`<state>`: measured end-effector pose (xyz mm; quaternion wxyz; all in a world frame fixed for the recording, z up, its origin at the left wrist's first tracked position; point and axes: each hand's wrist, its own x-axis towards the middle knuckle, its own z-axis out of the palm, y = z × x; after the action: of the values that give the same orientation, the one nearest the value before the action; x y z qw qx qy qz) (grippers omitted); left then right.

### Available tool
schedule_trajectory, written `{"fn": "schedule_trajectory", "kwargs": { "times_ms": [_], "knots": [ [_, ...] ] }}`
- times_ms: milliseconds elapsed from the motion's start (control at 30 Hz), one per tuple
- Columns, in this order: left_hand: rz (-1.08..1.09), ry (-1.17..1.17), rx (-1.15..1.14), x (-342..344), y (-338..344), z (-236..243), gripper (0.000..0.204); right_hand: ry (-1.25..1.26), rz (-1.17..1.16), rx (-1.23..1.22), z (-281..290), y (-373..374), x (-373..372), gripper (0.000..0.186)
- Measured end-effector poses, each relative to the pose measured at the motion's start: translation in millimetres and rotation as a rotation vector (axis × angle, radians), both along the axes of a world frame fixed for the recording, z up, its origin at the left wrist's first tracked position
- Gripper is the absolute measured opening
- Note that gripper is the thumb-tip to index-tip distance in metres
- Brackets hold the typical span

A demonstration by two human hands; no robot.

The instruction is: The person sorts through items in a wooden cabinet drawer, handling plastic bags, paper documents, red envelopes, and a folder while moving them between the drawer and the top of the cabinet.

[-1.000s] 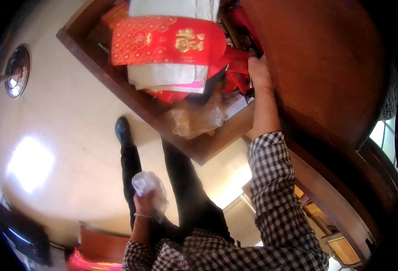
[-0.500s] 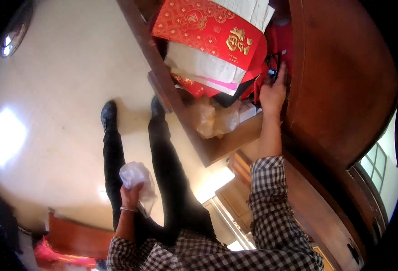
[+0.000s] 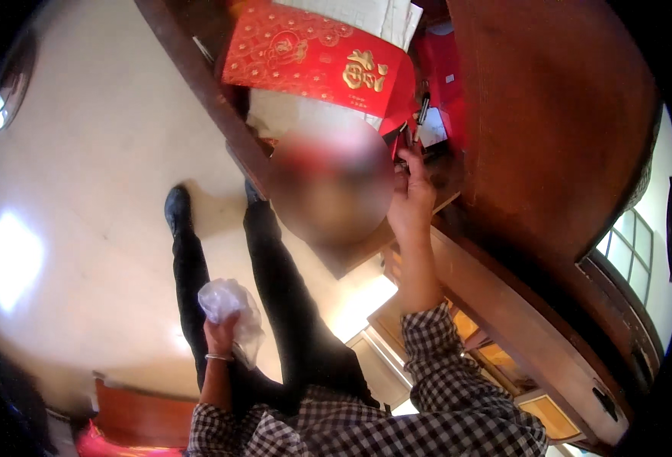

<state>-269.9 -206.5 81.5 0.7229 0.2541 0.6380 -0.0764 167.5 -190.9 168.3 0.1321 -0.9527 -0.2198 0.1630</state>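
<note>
Q. What lay at the left, and what threatened it?

A. Near and low, the left hand (image 3: 220,335) was wrapped round a crumpled translucent plastic bag (image 3: 228,301), held above the pale floor (image 3: 100,190). A slackened grip could have let the slick film slip down.

Q. And farther right?

A. The wooden drawer (image 3: 191,76) contained white papers (image 3: 275,110) lying beneath a red envelope with gold embossing (image 3: 305,61). The pile sat askew, so a nudge from the wrist might have fanned the sheets or slid the envelope off. A blurred patch concealed the near contents.

Q. What of the right hand?

A. The right hand (image 3: 414,196) reached into the drawer's right side, fingers partly bent and close together; whether they gripped anything could not be told. Just beyond them slanted a dark pen (image 3: 424,109), near a white card (image 3: 433,128); a clumsy push could have driven it deeper among the clutter. At far right, the brown wooden desktop (image 3: 557,114) stood close enough that hasty withdrawal might have scraped the knuckles.
</note>
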Motion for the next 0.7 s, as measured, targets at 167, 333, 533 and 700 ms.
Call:
{"fn": "schedule_trajectory", "kwargs": {
  "times_ms": [167,333,533,700],
  "knots": [
    [-0.057,0.005,0.012,-1,1,-1,0.029,0.062,-0.124,-0.058,8,4,-5,0.028],
    [0.005,0.001,0.013,-3,0,2,0.030,-0.033,-0.356,0.230,-17,-25,34,0.048],
    [0.006,-0.011,-0.033,1,-3,-4,0.028,-0.037,-0.386,0.124,-36,-33,98,0.042],
    [0.007,0.024,-0.039,-4,-8,-9,0.028,-0.013,-0.237,0.021,-41,-10,47,0.038]
  ]
}}
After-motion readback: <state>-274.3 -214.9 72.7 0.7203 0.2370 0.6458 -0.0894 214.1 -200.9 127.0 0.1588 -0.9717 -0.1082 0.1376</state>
